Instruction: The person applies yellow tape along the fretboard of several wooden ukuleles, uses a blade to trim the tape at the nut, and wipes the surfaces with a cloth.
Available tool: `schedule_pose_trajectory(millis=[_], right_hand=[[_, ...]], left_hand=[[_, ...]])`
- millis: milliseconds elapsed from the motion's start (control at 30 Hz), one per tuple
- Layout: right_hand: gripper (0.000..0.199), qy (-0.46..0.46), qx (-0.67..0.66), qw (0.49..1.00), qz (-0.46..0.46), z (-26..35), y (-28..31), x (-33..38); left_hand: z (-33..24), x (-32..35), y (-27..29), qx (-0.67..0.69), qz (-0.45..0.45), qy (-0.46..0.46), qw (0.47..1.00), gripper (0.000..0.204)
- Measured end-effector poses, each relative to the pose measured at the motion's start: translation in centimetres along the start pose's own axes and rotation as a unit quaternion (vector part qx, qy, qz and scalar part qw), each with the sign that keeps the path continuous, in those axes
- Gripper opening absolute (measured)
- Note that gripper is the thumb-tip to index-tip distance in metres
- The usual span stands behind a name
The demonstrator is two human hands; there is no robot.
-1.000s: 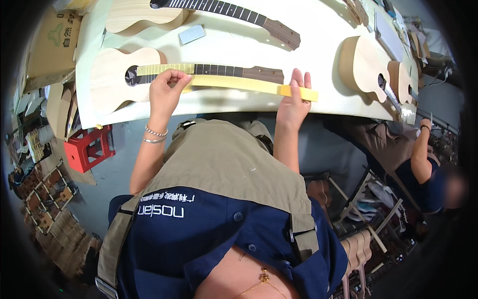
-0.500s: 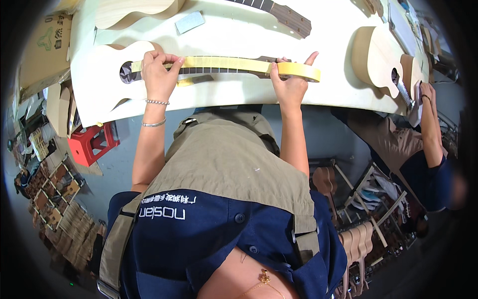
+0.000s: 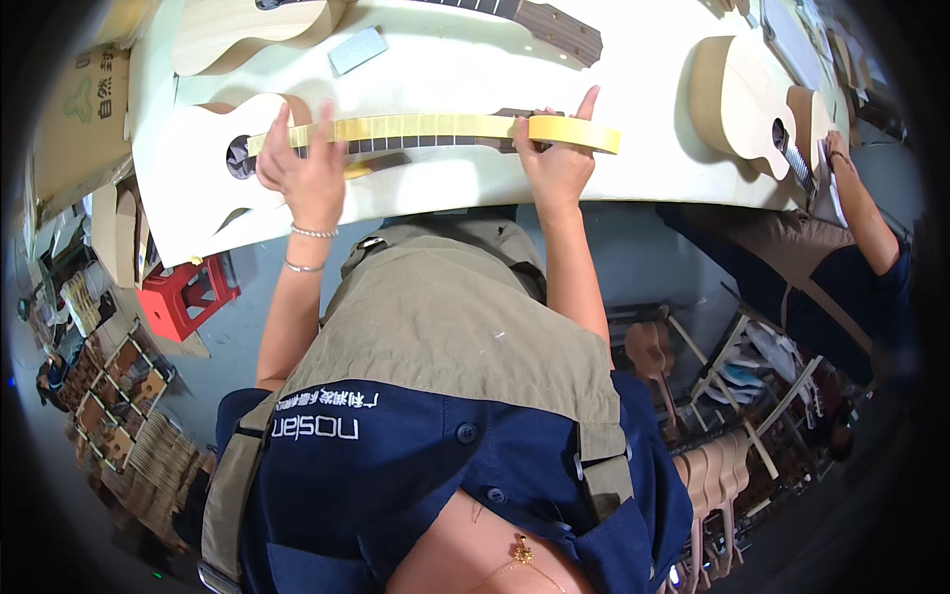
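Note:
A pale wooden ukulele (image 3: 267, 107) lies across the table in front of me, its body to the left and dark headstock to the right. A strip of yellow masking tape (image 3: 426, 126) runs along its fretboard (image 3: 396, 145) from the sound hole to the tape roll. In my right hand (image 3: 559, 176), beside the headstock, is the yellow tape roll (image 3: 584, 134), thumb against it and index finger stretched out. Over the body end of the fretboard, my left hand (image 3: 309, 178) has its fingers spread, slightly blurred, with nothing visible in them.
On the white table (image 3: 445, 183) lie a grey-blue block (image 3: 357, 49), another instrument's dark headstock (image 3: 564, 35) and a ukulele body (image 3: 722, 99). A co-worker's arm (image 3: 861, 198) is at the right end. A red stool (image 3: 186, 297) and cardboard box (image 3: 84, 109) are at left.
My left fingers, which pinched and pressed the tape near the body, have come apart and spread. My right hand still holds the roll. The whole view has shifted slightly.

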State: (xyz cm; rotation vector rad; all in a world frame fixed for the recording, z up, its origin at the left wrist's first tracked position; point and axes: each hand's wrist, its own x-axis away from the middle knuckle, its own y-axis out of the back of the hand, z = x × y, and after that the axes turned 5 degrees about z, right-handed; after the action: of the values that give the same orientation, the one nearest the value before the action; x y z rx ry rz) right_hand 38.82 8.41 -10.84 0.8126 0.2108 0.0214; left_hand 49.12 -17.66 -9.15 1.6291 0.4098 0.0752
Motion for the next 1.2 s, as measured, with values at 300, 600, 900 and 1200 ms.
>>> schedule_pose_trajectory(millis=[300, 600, 900, 1200], right_hand=[[0.067, 0.081, -0.006, 0.996, -0.04, -1.9, -4.5, 1.2], [0.059, 0.093, -0.023, 0.995, -0.015, -2.0, -4.3, -0.2], [0.052, 0.094, -0.023, 0.995, -0.002, -1.8, -3.9, -0.3], [0.045, 0.095, -0.04, 0.995, 0.005, -1.8, -3.8, -0.3]], left_hand=[[-11.6, 1.4, -0.4, 0.231, 0.134, -0.303, 0.915, 0.055], [-2.4, 2.4, -0.3, 0.051, 0.251, -0.059, 0.965, 0.023], [-11.5, -1.4, 0.4, 0.582, 0.176, 0.16, 0.777, 0.035], [-11.8, -1.8, -1.3, 0.554, 0.205, 0.134, 0.795, 0.05]])
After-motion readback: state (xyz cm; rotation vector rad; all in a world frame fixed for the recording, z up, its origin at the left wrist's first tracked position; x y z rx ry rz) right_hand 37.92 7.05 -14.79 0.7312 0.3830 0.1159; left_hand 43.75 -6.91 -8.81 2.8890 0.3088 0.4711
